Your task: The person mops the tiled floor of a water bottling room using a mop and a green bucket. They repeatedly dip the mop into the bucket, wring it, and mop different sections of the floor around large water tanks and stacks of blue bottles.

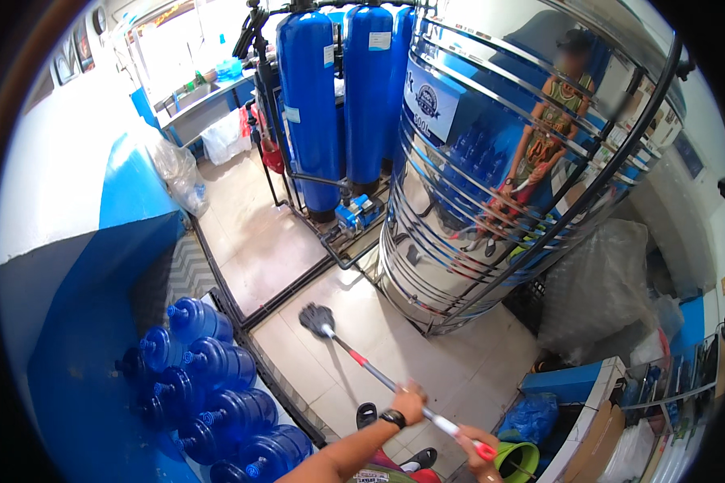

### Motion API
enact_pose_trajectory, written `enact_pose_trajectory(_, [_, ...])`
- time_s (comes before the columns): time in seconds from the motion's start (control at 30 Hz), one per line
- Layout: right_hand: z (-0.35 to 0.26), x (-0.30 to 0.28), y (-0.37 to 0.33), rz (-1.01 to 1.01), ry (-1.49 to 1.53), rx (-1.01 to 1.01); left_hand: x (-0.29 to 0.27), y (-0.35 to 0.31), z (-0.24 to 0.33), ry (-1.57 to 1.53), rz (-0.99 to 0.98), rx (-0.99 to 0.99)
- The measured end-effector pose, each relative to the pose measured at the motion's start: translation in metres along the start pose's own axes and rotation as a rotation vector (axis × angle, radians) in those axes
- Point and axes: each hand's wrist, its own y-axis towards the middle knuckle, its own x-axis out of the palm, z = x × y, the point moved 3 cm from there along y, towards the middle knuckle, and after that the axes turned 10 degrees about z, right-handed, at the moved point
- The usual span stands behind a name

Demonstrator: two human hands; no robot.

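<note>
The left hand (409,404) clamps the long grey-and-red mop handle (380,377) partway along; the right hand (475,456) grips near its red-capped end — a steady hold. The dark grey fibrous mop head (316,319) appears to sit on the pale glossy tiled floor (467,362), near its black-trimmed left edge; overlapping strokes along that edge, clear of the ribbed steel tank (475,169), should work best.

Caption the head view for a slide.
Left hand and right hand grip a mop on tiled floor between blue jugs and a shiny tank.
</note>
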Motion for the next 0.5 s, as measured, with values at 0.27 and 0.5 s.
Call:
enact_pose_trajectory(0.27, [-0.104, -0.15, -0.112, 0.328, -0.211, 0.156, 0.03, -0.026, 0.216, -0.458, -0.531, 0.518])
enact_pose_trajectory(0.5, [-0.058, -0.151, -0.188, 0.654, 0.12, -0.02, 0.078, -0.075, 0.248, -0.371, -0.497, 0.7])
